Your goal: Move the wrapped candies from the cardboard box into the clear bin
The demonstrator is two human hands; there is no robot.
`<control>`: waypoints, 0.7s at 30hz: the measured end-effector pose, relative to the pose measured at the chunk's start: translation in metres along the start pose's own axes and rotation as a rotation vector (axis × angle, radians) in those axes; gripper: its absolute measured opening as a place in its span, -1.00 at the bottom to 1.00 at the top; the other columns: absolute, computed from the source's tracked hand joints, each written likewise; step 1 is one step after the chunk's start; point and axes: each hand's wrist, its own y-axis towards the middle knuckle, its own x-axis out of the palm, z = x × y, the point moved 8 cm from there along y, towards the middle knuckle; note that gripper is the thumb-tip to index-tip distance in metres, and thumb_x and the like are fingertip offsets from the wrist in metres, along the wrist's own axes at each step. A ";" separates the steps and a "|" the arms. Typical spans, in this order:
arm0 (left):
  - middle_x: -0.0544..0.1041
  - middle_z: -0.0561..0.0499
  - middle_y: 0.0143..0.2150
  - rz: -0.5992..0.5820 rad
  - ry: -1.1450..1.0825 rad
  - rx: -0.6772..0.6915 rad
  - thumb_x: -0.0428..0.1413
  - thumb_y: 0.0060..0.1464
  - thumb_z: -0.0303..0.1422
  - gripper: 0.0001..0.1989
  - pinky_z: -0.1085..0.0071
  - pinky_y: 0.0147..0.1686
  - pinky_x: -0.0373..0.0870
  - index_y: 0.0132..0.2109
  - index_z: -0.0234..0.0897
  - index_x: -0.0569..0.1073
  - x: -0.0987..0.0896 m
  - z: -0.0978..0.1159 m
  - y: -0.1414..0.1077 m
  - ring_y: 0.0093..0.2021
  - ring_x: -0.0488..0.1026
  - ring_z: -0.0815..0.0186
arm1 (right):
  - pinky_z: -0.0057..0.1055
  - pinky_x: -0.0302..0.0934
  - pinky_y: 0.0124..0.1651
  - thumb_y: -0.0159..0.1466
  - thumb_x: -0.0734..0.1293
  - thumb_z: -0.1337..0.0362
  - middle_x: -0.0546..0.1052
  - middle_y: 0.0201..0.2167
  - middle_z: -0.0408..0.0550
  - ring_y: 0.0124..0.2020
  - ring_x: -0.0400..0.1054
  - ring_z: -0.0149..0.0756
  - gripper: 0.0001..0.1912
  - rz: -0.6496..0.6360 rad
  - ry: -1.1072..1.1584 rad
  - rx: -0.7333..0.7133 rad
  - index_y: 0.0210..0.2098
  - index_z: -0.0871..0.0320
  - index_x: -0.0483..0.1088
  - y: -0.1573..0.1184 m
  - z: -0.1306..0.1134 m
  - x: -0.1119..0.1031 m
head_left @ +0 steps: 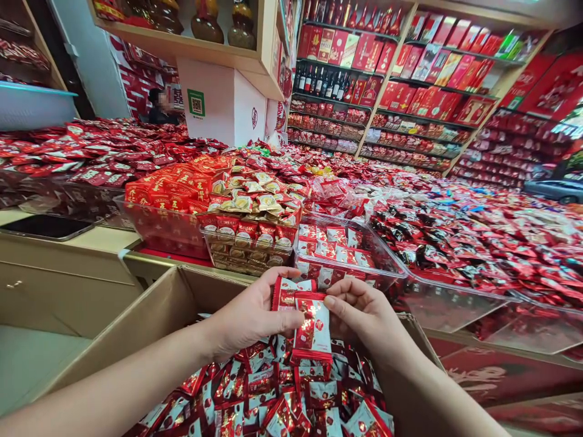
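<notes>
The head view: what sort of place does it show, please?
Probably a sweet shop: bins heaped with wrapped packets, wall shelves of bottles and boxes, and a QR code on a pillar.

L hand (pixel 262 309) + R hand (pixel 362 306) bare; L forearm (pixel 136 373) + R forearm (pixel 437 397) also bare to frame edge, tapering twd wrists. R thumbnail (pixel 330 300) short.

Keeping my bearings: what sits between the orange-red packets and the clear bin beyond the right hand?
The head view shows a clear bin of DURIAN packets.
</notes>
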 end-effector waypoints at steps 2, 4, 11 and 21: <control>0.42 0.01 -0.20 -0.022 -0.014 -0.002 0.15 -0.18 -0.54 -0.44 0.30 -0.15 0.27 -0.03 -0.18 0.11 0.003 -0.003 0.001 -0.20 0.38 0.31 | -0.61 0.02 -0.67 0.06 0.27 0.18 0.26 -0.66 -0.26 -0.69 0.09 -0.58 -0.80 0.030 -0.044 -0.034 -0.41 0.18 0.21 -0.001 0.000 -0.004; 0.42 0.02 -0.21 -0.002 -0.014 0.008 0.15 -0.21 -0.56 -0.42 0.32 -0.16 0.26 -0.03 -0.19 0.11 0.004 -0.005 0.001 -0.21 0.38 0.33 | -0.57 0.09 -0.62 0.09 0.24 0.19 0.29 -0.61 -0.22 -0.64 0.15 -0.53 -0.82 0.043 -0.137 -0.100 -0.38 0.17 0.22 -0.004 -0.002 -0.004; 0.44 0.00 -0.25 0.142 -0.076 -0.067 0.15 -0.20 -0.55 -0.49 0.41 -0.28 0.29 -0.08 -0.22 0.15 -0.002 -0.011 0.000 -0.33 0.40 0.38 | -0.25 0.15 -0.12 0.07 0.26 0.22 0.30 -0.14 0.05 -0.11 0.18 -0.22 -0.74 -0.010 -0.695 -0.588 -0.22 0.11 0.30 -0.030 -0.042 0.016; 0.45 0.03 -0.38 0.132 0.205 -0.102 0.01 -0.01 -0.29 -0.68 0.58 -0.64 0.19 -0.10 -0.20 0.15 -0.011 -0.010 0.004 -0.54 0.42 0.41 | -0.43 0.23 -0.31 0.14 0.18 0.36 0.43 -0.32 -0.09 -0.32 0.31 -0.37 -0.72 -0.039 -0.663 -0.625 -0.14 0.04 0.30 -0.033 -0.040 0.013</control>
